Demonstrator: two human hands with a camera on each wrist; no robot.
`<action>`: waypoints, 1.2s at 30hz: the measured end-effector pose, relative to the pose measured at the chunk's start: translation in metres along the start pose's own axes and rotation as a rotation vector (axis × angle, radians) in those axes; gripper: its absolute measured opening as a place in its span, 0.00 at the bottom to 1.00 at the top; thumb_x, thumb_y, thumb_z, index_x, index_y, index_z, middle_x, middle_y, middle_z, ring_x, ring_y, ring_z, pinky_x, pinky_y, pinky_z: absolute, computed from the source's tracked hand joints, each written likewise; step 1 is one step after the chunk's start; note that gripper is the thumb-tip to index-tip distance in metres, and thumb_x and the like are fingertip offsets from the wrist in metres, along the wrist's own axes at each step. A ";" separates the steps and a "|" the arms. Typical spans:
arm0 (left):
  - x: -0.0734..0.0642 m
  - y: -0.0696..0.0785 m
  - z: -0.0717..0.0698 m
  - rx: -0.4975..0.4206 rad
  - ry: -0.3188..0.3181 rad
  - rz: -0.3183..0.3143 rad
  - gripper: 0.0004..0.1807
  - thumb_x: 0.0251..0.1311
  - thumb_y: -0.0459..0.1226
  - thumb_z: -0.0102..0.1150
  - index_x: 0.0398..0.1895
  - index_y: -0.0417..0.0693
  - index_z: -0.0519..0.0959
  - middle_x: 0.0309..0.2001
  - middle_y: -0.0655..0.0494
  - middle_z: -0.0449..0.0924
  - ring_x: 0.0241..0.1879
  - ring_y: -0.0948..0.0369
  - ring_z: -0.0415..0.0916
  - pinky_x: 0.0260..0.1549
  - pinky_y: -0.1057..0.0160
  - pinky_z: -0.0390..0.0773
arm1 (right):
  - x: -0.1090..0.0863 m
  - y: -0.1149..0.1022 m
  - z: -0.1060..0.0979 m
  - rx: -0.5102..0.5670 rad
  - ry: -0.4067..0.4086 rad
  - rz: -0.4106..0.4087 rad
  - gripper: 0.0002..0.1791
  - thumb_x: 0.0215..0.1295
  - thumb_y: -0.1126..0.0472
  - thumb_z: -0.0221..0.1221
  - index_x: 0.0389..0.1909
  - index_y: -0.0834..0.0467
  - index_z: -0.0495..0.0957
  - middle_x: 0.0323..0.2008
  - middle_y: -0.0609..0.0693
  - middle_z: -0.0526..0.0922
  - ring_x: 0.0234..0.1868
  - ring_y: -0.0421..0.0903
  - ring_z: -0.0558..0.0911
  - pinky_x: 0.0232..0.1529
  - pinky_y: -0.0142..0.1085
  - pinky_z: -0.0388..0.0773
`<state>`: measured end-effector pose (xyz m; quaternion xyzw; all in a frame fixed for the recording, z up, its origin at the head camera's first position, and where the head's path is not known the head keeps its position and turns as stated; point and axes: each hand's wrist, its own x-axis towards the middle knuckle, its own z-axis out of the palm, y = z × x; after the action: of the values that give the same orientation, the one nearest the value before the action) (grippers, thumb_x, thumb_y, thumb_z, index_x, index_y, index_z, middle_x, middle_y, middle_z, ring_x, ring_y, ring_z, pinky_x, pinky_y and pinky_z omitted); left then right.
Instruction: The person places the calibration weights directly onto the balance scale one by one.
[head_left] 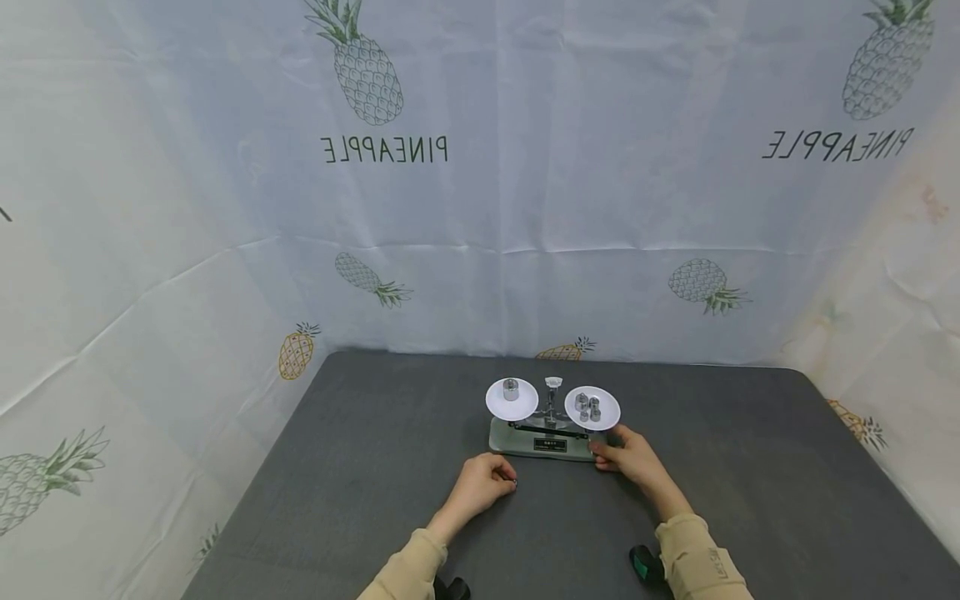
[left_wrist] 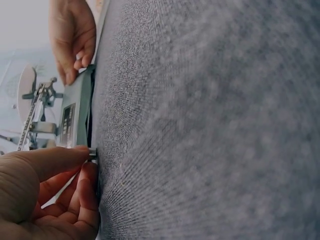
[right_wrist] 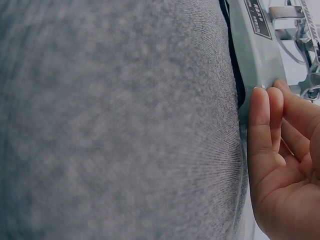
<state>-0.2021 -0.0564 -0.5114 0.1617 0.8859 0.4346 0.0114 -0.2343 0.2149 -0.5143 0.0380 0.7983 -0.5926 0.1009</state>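
A balance scale (head_left: 550,446) with a pale green base stands on the grey table. Its left pan (head_left: 495,408) carries one metal weight (head_left: 511,389); several smaller metal weights (head_left: 582,402) sit in its right pan (head_left: 611,408). In front of the base, at its left end, my left hand (head_left: 480,485) pinches a small metal weight (left_wrist: 93,154) between thumb and fingertips, low over the cloth. My right hand (head_left: 633,458) grips the right end of the base, its fingers (right_wrist: 259,107) against the corner below the right pan.
Grey cloth covers the table (head_left: 360,442). A pineapple-printed curtain (head_left: 525,200) hangs behind it and at both sides. Dark devices, one (head_left: 647,565) with a green patch, show by the two sleeves.
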 end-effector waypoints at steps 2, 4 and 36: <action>0.000 0.000 0.001 0.003 0.000 0.001 0.03 0.46 0.29 0.66 0.23 0.43 0.81 0.26 0.53 0.77 0.22 0.75 0.68 0.22 0.74 0.69 | 0.000 0.000 0.000 0.002 0.002 0.000 0.28 0.59 0.67 0.59 0.58 0.74 0.63 0.32 0.55 0.82 0.27 0.39 0.80 0.31 0.34 0.81; 0.000 -0.001 0.001 0.008 0.001 0.005 0.03 0.46 0.30 0.66 0.23 0.44 0.81 0.25 0.54 0.77 0.22 0.74 0.68 0.22 0.74 0.69 | 0.000 0.000 0.000 0.001 0.005 0.000 0.27 0.59 0.67 0.59 0.57 0.74 0.63 0.32 0.55 0.82 0.27 0.39 0.80 0.31 0.33 0.81; 0.026 0.043 -0.056 0.009 0.341 0.114 0.03 0.51 0.35 0.65 0.30 0.49 0.84 0.28 0.57 0.83 0.17 0.71 0.59 0.20 0.72 0.63 | 0.002 0.003 0.000 0.031 -0.001 -0.002 0.27 0.60 0.67 0.58 0.56 0.74 0.63 0.33 0.56 0.82 0.27 0.38 0.80 0.32 0.33 0.81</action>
<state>-0.2240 -0.0677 -0.4401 0.1358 0.8663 0.4516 -0.1647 -0.2357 0.2158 -0.5177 0.0386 0.7888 -0.6051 0.1003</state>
